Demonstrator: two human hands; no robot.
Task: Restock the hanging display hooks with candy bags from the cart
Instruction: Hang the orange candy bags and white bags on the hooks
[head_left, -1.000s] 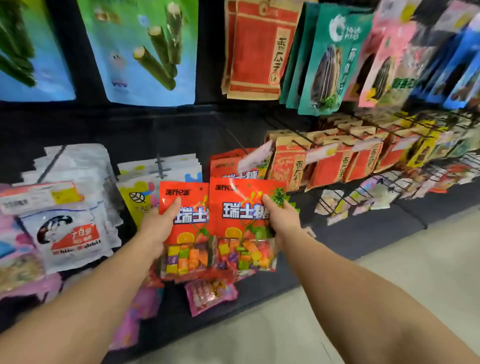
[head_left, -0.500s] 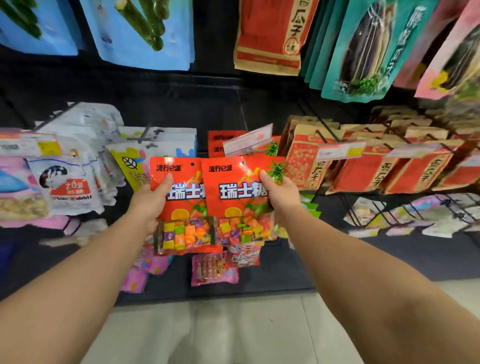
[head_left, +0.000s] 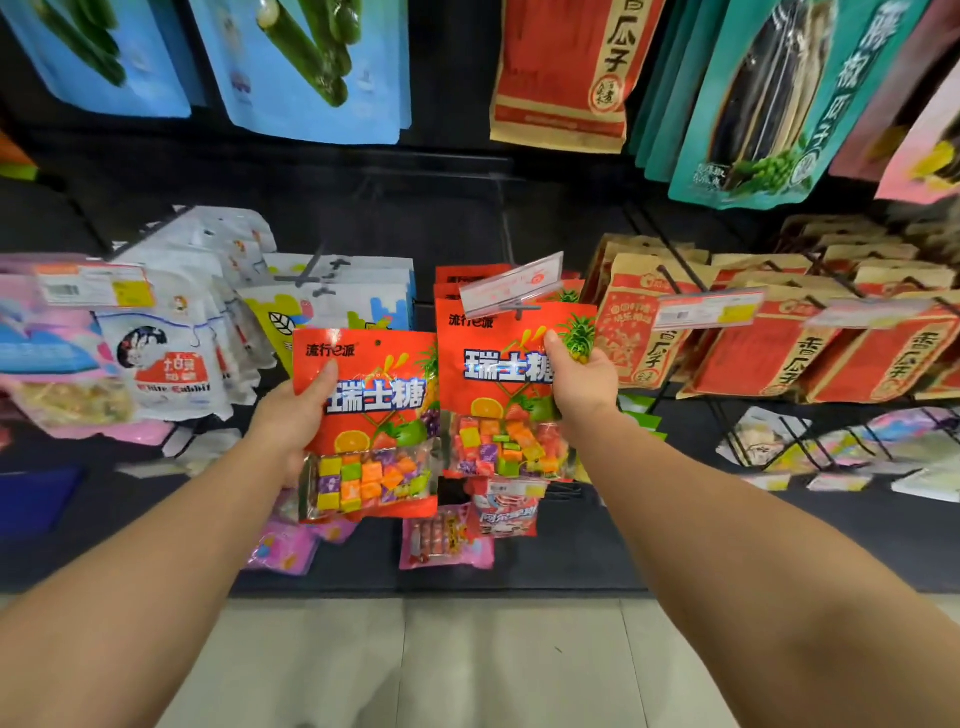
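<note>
Closest to the camera, two bare forearms stretch out over the pale floor (head_left: 467, 665) toward the rack. The left hand (head_left: 291, 421) grips one red candy bag (head_left: 369, 415) by its left edge, thumb laid across the front and fingers curled behind it, so this bag is held clear of any hook. The right hand (head_left: 582, 379) pinches a second red bag (head_left: 498, 384) at its upper right corner, thumb on the front, the other fingers wrapped behind. That bag's top edge sits right under the clear price tag (head_left: 511, 286) at the tip of the hook; whether its hole is already threaded on cannot be told. Behind it, a few more of the same red bags (head_left: 452, 275) hang on that hook, so the row looks partly filled. To the left hang white candy packs (head_left: 171, 364), to the right brown-and-red seed bags (head_left: 644, 332), and higher up blue pouches (head_left: 306, 67) and teal pouches (head_left: 763, 98). No cart is in view. My read: one bag is at the hook being seated, one waits in hand, and how much stock remains cannot be judged.
</note>
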